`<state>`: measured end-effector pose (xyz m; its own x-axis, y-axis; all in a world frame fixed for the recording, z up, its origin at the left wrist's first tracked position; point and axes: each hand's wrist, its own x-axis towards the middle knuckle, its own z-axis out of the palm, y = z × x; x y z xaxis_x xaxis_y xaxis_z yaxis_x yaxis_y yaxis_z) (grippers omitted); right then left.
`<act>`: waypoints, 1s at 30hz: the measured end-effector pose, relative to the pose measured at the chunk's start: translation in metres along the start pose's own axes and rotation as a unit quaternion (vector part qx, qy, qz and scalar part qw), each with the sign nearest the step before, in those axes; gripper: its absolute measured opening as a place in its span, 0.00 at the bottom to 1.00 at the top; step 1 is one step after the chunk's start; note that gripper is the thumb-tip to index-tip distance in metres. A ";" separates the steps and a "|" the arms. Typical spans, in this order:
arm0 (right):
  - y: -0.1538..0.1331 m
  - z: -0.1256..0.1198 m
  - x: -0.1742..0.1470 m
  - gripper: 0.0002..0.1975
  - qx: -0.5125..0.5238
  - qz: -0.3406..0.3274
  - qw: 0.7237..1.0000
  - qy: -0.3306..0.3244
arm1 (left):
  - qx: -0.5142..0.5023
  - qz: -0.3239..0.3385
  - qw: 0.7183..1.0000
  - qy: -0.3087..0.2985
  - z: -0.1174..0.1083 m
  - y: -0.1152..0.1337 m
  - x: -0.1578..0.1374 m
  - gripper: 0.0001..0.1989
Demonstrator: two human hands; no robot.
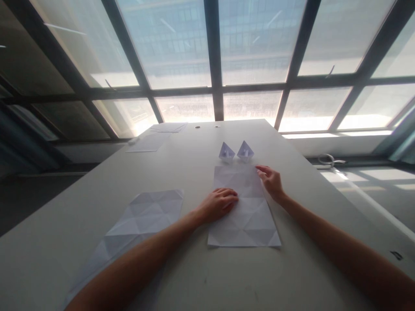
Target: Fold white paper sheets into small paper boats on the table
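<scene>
A creased white sheet of paper point(248, 220) lies unfolded in front of me, with a grid of straight and diagonal fold lines. My left hand point(222, 202) rests flat on its left side near the middle, fingers stretched out. At the sheet's far right corner, my right hand point(271, 181) has its thumb and forefinger close together on the paper edge. Just beyond the far edge stand two small folded paper boats, a left one point(226, 152) and a right one point(245, 151).
Another creased sheet point(145, 216) lies to the left, partly under my left forearm. More flat paper point(149, 142) sits at the far left of the white table point(191, 168). Large windows rise beyond the table, and a coiled cable point(327, 160) lies off to the right.
</scene>
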<state>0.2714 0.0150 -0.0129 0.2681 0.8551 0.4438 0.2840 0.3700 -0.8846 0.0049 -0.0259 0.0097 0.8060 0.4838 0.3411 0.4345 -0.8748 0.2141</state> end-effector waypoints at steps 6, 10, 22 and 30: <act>-0.020 -0.004 -0.002 0.13 0.131 -0.036 0.990 0.025 | 0.079 -0.049 0.995 0.017 -0.002 -0.004 0.001 0.10; -0.025 -0.003 -0.003 0.13 0.191 -0.037 0.981 0.012 | 0.129 -0.089 0.987 0.032 -0.003 -0.004 0.001 0.08; -0.049 0.005 -0.012 0.05 0.313 0.064 0.947 0.021 | 0.040 -0.105 0.870 0.481 -0.013 -0.011 -0.003 0.11; -0.048 0.005 -0.016 0.07 0.344 0.066 0.937 -0.011 | 0.129 0.018 0.873 0.471 -0.018 0.004 -0.005 0.17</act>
<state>0.2484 -0.0144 0.0221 0.2376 0.9145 0.3275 -0.4124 0.4002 -0.8184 -0.0044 -0.0312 0.0257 0.1865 0.1556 0.9701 0.5890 -0.8080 0.0163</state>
